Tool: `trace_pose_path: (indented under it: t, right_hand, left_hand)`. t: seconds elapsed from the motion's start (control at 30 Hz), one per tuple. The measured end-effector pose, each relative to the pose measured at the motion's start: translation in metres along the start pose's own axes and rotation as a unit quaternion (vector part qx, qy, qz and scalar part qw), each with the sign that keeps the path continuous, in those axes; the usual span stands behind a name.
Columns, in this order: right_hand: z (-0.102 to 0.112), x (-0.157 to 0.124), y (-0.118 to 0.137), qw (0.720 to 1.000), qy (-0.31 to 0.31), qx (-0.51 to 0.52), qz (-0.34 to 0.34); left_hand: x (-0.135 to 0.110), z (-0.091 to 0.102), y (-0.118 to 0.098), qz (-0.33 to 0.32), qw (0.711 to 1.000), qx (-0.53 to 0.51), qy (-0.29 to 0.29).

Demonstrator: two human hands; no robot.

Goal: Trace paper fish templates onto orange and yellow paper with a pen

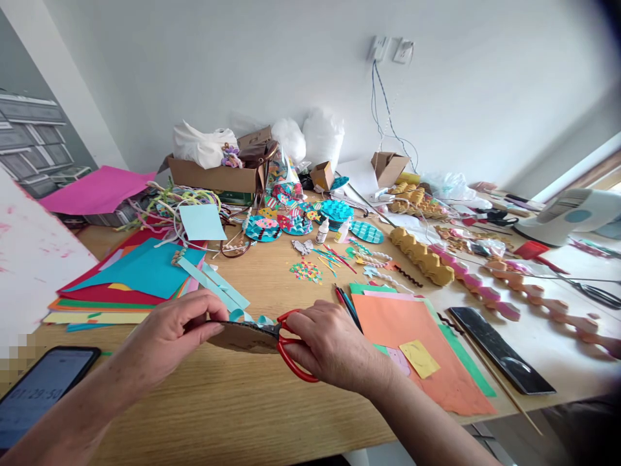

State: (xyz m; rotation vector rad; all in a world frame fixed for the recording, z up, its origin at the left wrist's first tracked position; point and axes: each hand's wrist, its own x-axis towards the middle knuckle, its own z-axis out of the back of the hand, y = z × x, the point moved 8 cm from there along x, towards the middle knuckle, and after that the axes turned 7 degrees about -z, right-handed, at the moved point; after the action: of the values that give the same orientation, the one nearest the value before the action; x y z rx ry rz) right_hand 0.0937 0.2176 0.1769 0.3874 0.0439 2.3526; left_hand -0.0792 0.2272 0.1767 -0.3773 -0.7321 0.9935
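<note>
Between my hands, above the table's front, is a thin cardboard disc [245, 339], seen nearly edge-on with its brown side towards me. Curled light-blue paper strips [250, 317] stand up along its far edge. My left hand [187, 330] pinches the disc's left edge between thumb and fingers. Red-handled scissors [295, 372] sit in my right hand [330, 343], fingers through the loops. Their blades meet the disc's right end; how far they are apart is hidden. Just beyond my left hand lie pale-blue paper strips [216, 285].
Coloured paper sheets [136, 272] are stacked at left, near a phone [43, 395] showing a timer. Orange paper [412, 343] and a black phone [502, 349] lie at right. Behind are glue bottles [323, 231], paper confetti [305, 272], decorated blue discs [263, 228] and egg-carton strips [422, 255].
</note>
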Motion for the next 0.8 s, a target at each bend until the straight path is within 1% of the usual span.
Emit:
trace_pose_path:
  t: [0.13,0.2,0.3,0.33,0.4,0.47,0.53,0.57,0.63,0.7,0.77,0.8]
  right_hand:
    - [-0.001,-0.002,-0.01,0.999,-0.024,-0.009,-0.033]
    - [-0.002,-0.004,-0.015,0.998,-0.028,-0.016,-0.05]
    - [-0.001,-0.006,-0.023,0.997,-0.033,-0.026,-0.068]
    - [0.0,-0.008,-0.027,0.996,-0.037,-0.026,-0.076]
    - [0.003,-0.013,-0.035,0.994,-0.048,-0.023,-0.099]
    - [0.006,-0.019,-0.044,0.99,-0.06,-0.022,-0.129]
    - [0.007,-0.027,-0.052,0.985,-0.068,-0.027,-0.156]
    - [0.006,-0.03,-0.055,0.983,-0.069,-0.03,-0.165]
    - [0.004,-0.036,-0.058,0.981,-0.06,-0.032,-0.183]
    - [0.001,-0.039,-0.059,0.979,-0.04,-0.031,-0.197]
    - [-0.001,-0.04,-0.056,0.979,-0.028,-0.031,-0.199]
    - [-0.001,-0.04,-0.054,0.98,-0.027,-0.032,-0.196]
  left_hand:
    - [-0.004,0.0,0.002,-0.012,1.0,0.003,0.012]
    - [-0.005,-0.004,0.002,-0.023,0.999,-0.006,0.029]
    - [-0.005,-0.01,0.003,-0.02,0.999,-0.014,0.048]
    - [-0.003,-0.01,0.002,-0.022,0.999,-0.011,0.041]
    - [0.0,-0.007,-0.004,-0.047,0.999,0.008,0.004]
    - [0.001,-0.003,-0.014,-0.094,0.993,0.044,-0.051]
    - [-0.003,-0.005,-0.021,-0.139,0.982,0.081,-0.094]
    - [-0.007,-0.01,-0.023,-0.159,0.977,0.097,-0.104]
    - [-0.018,-0.028,-0.023,-0.189,0.969,0.125,-0.098]
    - [-0.032,-0.056,-0.02,-0.215,0.965,0.145,-0.051]
    - [-0.048,-0.085,-0.019,-0.251,0.96,0.128,0.008]
    - [-0.056,-0.095,-0.017,-0.253,0.96,0.115,0.015]
